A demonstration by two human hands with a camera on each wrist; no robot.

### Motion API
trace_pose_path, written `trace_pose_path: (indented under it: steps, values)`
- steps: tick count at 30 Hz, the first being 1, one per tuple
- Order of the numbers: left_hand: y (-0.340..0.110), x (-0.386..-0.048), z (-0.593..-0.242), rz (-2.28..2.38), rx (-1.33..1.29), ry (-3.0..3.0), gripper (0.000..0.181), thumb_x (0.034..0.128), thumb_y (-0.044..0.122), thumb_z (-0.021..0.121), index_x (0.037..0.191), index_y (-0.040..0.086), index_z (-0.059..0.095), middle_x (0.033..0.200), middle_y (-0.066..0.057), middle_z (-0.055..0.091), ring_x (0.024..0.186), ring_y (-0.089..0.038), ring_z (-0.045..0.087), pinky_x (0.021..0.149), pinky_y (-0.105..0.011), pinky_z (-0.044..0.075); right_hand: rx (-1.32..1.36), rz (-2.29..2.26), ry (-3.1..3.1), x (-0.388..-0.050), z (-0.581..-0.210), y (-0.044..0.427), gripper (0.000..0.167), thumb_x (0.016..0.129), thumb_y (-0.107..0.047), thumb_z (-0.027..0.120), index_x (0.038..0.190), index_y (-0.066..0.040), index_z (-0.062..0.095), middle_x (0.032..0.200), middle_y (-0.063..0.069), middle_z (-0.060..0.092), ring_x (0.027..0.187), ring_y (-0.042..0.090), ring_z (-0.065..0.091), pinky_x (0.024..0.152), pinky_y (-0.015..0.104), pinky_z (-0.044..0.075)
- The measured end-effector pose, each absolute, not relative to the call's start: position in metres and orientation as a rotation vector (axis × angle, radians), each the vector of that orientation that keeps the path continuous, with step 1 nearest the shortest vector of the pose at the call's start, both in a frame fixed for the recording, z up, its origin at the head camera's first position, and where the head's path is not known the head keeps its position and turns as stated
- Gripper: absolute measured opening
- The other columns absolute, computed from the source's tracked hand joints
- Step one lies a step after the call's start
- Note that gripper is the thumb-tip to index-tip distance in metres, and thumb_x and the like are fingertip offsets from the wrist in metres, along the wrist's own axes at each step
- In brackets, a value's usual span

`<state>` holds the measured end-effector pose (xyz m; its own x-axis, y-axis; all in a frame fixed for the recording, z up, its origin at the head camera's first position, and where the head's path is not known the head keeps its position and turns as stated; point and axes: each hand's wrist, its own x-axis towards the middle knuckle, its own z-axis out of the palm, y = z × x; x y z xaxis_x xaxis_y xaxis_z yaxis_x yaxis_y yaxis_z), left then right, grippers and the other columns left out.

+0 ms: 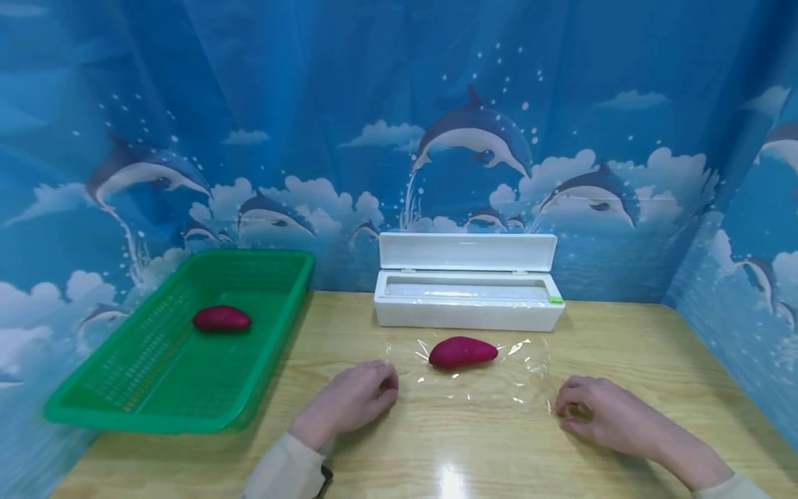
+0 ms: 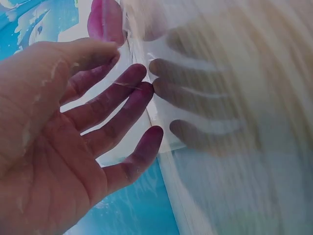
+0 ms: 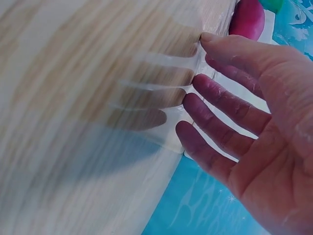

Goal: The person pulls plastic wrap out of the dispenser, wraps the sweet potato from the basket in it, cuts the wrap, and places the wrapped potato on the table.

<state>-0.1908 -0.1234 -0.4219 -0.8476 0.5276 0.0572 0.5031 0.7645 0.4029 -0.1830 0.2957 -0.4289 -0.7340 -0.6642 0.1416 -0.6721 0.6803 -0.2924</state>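
Note:
A purple-red sweet potato [image 1: 463,352] lies on a sheet of clear cling film [image 1: 492,396] spread on the wooden table. At the film's left edge rests my left hand [image 1: 354,400], its fingers loosely bent. My right hand [image 1: 607,414] is at the right edge, thumb and forefinger a little apart. Both wrist views show relaxed, spread fingers with tips at or close to the tabletop, and the sweet potato [image 2: 105,22] beyond them. Neither hand visibly pinches the film; whether the fingertips touch it is hard to tell.
Behind the film stands a long white cling film box [image 1: 467,315] with its lid [image 1: 467,251] raised. To the left, a green plastic basket [image 1: 149,421] holds another sweet potato [image 1: 221,318]. A blue dolphin-print curtain [image 1: 349,83] borders the table [image 1: 399,464] at the back and right.

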Motion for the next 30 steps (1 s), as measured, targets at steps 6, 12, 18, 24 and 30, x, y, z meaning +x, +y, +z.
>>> trace_pose_path:
  steps: [6,12,18,24,30]
  values:
    - [-0.1265,-0.1930,-0.4234,0.732,0.815,2.884,0.004,0.0968,0.015,0.066,0.101,0.014,0.065,0.085,0.007,0.064,0.078,-0.005,0.059,0.073,-0.027,0.055,1.143,0.433,-2.810,-0.1808,-0.4322,0.2938,0.023,0.077,-0.014,0.086,0.083,-0.032,0.074,0.094,-0.014,0.068,0.083,0.001,0.063,0.071,0.031,0.059]
    - [-0.1282,-0.1949,-0.4234,0.744,0.812,2.882,0.005,0.0983,0.016,0.064,0.103,0.014,0.065,0.084,0.007,0.064,0.076,-0.003,0.058,0.070,-0.025,0.054,1.148,0.387,-2.733,-0.1795,-0.4352,0.2923,0.028,0.073,-0.007,0.086,0.080,-0.031,0.071,0.091,-0.013,0.067,0.080,0.001,0.063,0.068,0.029,0.059]
    - [-0.1295,-0.1948,-0.4234,0.770,0.810,2.871,0.006,0.0988,0.017,0.063,0.103,0.014,0.065,0.085,0.008,0.065,0.076,-0.002,0.059,0.072,-0.024,0.054,1.041,0.512,-2.817,-0.1803,-0.4328,0.2915,0.026,0.084,0.000,0.075,0.086,-0.024,0.064,0.083,-0.020,0.060,0.075,-0.009,0.051,0.061,0.023,0.051]
    - [-0.1302,-0.1949,-0.4215,0.829,0.811,2.838,0.005,0.0984,0.015,0.064,0.103,0.015,0.065,0.086,0.009,0.066,0.078,-0.001,0.059,0.073,-0.023,0.055,1.035,0.657,-2.718,-0.1829,-0.4339,0.2969,0.024,0.088,0.004,0.070,0.091,-0.018,0.061,0.081,-0.016,0.063,0.075,-0.009,0.054,0.059,0.021,0.051]
    - [-0.1294,-0.1992,-0.4191,0.955,0.784,2.811,0.009,0.0998,0.017,0.062,0.107,0.013,0.066,0.098,0.005,0.069,0.092,-0.007,0.066,0.083,-0.024,0.058,0.882,0.775,-2.706,-0.1886,-0.4271,0.2994,0.017,0.092,0.002,0.069,0.094,-0.014,0.065,0.085,-0.011,0.069,0.078,-0.004,0.063,0.059,0.021,0.055]
